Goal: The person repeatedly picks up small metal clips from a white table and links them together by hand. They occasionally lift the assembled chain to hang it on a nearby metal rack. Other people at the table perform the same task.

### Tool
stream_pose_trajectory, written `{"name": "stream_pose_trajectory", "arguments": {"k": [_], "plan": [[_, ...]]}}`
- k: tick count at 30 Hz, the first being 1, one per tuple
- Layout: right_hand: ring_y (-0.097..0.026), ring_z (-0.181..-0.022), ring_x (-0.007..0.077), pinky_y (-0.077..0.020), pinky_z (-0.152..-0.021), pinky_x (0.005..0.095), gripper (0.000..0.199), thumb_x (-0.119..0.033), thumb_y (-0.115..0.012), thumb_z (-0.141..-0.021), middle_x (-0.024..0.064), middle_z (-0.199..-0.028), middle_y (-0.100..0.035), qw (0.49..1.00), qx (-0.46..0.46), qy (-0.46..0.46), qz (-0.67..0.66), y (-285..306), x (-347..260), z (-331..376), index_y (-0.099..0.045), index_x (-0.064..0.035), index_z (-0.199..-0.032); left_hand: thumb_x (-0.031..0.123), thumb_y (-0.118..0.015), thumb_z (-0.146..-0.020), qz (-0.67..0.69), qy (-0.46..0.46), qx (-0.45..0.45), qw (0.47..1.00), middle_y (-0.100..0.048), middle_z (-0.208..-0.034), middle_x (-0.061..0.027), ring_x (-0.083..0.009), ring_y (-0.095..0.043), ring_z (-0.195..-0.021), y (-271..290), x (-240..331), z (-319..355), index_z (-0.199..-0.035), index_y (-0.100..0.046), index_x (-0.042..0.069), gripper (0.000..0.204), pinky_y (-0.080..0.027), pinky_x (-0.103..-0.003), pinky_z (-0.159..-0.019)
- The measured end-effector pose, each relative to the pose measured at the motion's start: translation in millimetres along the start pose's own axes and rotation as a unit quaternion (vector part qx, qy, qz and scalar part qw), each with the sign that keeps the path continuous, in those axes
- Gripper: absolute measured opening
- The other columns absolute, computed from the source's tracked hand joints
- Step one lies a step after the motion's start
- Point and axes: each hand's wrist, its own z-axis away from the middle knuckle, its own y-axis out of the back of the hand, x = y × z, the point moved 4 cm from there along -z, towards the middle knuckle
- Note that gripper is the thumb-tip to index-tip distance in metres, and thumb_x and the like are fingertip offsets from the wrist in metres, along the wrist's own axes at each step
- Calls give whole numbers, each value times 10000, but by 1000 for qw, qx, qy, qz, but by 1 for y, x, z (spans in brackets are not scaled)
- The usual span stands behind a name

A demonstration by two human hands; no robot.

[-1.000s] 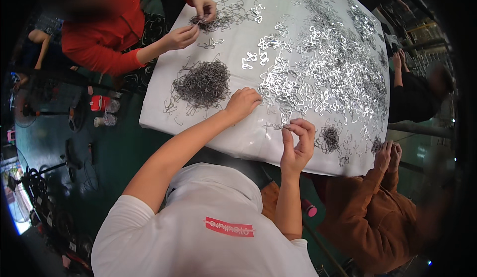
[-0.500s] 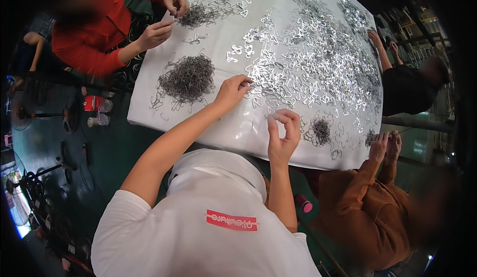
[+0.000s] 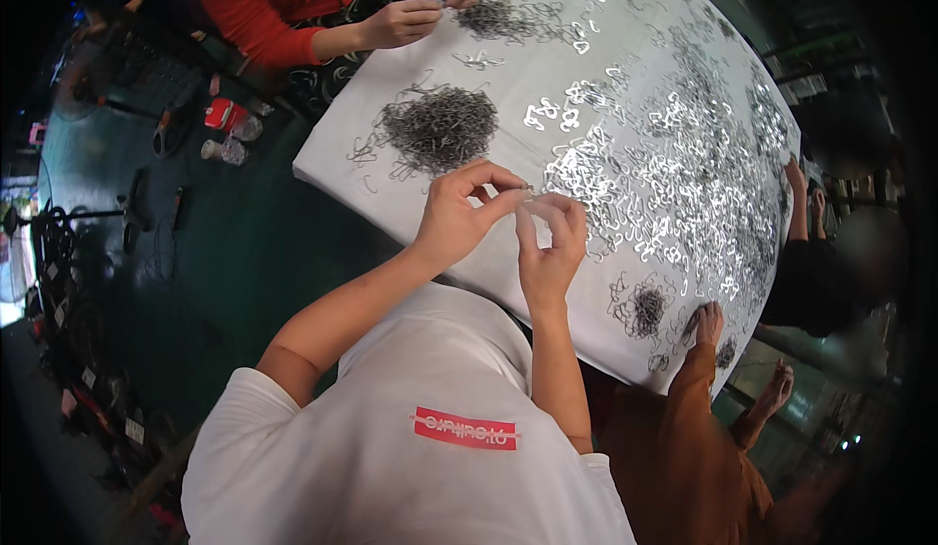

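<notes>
My left hand and my right hand meet above the near edge of the table. Thumb and fingers of the left are pinched on a small bent-wire metal hook. The fingertips of the right are closed at the same spot, touching the hook; its exact shape is mostly hidden. Just beyond my left hand lies a dense heap of dark wire hooks. Shiny, loose metal hooks spread over the table beyond my right hand.
The table has a white cover. A smaller dark hook pile lies to the right. A co-worker in a red top handles something small at the far left. Another in a brown sleeve reaches onto the table at right.
My left hand has left the loose hooks and come together with my right hand. The view has turned, shifting the table rightward. The brown-sleeved co-worker's hands have moved apart.
</notes>
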Motion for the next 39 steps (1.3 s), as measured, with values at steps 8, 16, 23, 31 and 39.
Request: {"name": "stream_pose_trajectory", "arguments": {"k": [8,16,23,31,39], "plan": [[-552,-883,228,-427,-780,337,135,-55,-668,-790,90,-935,-584,995,-72,-1,-67,-41,-22,0,-640,-58,-923,-8,-679,-765,-12,-51,79,995,-661,-844,-37,-121,-591,-759,60,9,21,-887,-679,35,130,-453,-248,-656],[-606,-700,191,-483,-620,302,95,-91,-628,-850,73,-802,-612,964,-257,-25,-70,-154,8,-14,-645,-32,-922,-18,-689,-748,-42,-23,176,983,-655,-867,-59,-107,-557,-744,153,43,61,-883,-682,15,139,-438,-228,-687],[-634,-849,268,-495,-741,400,132,-179,-638,-794,92,-912,-613,899,-371,124,199,-278,14,-3,-644,-71,-870,-24,-688,-760,-73,13,241,968,-650,-861,-53,-97,-547,-756,201,51,94,-893,-688,20,140,-433,-221,-703],[-551,-657,136,-428,-603,282,149,-167,-579,-892,44,-679,-568,877,-452,-163,21,-251,17,-9,-577,-27,-841,10,-704,-759,-76,20,231,970,-669,-851,-53,-103,-591,-759,219,43,108,-885,-693,26,127,-445,-229,-702],[-548,-653,101,-432,-597,216,106,-84,-613,-878,49,-778,-588,804,-291,-312,-414,-114,-126,15,-587,6,-927,5,-708,-747,-98,-39,121,987,-679,-807,-63,-135,-624,-714,195,57,98,-865,-690,20,120,-485,-242,-668]]}}
